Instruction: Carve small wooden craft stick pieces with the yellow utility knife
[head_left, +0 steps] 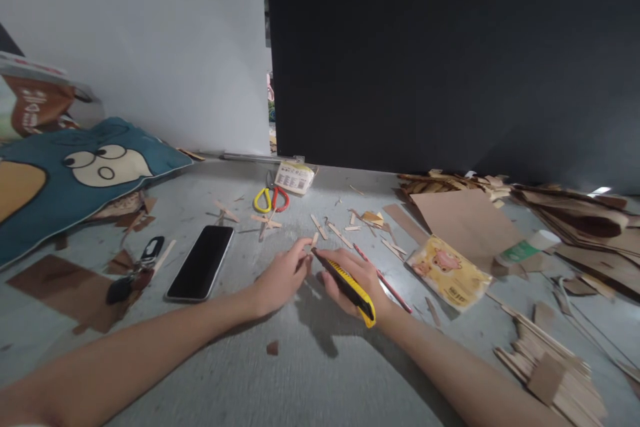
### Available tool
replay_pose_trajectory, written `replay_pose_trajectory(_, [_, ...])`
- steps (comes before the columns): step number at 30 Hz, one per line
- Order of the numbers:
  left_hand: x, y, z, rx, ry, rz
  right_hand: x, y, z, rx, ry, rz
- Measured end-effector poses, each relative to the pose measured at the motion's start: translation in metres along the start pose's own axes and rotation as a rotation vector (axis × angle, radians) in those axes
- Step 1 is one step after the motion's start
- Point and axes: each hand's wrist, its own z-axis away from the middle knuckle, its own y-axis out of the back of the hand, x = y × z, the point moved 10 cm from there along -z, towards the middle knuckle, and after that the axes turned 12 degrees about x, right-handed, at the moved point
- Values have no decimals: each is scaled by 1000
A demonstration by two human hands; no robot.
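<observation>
My right hand (353,280) is closed around a yellow and black utility knife (350,285), its tip pointing up-left toward a small wooden stick piece (315,239). My left hand (283,277) rests on the grey floor (310,373) just left of the knife tip, fingers curled and pinching that small stick piece at its lower end. A red pencil (387,281) lies just right of my right hand.
A black phone (201,261) and keys (134,275) lie to the left. Yellow-red scissors (271,199), scattered wooden sticks (340,235), a pig-print packet (448,272), cardboard sheets (465,220) and stacked strips (550,373) surround the hands. A blue cushion (75,173) lies at far left.
</observation>
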Motion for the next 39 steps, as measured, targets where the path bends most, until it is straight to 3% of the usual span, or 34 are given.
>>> replay_pose_trajectory(4, [-7,-1,-4,27,52,164,-5,2,-2,9,31,-8])
replay_pose_trajectory(9, [-15,8,-9,125,67,214,0,-1,0,25,19,29])
replay_pose_trajectory(19, [-11,3,-8,72,60,309,5,-2,5,28,0,31])
replay_pose_trajectory(26, [-18,5,-8,135,65,335,-2,2,1,55,15,26])
replay_pose_trajectory(39, [-11,4,-7,118,121,473,6,-4,8,17,-22,42])
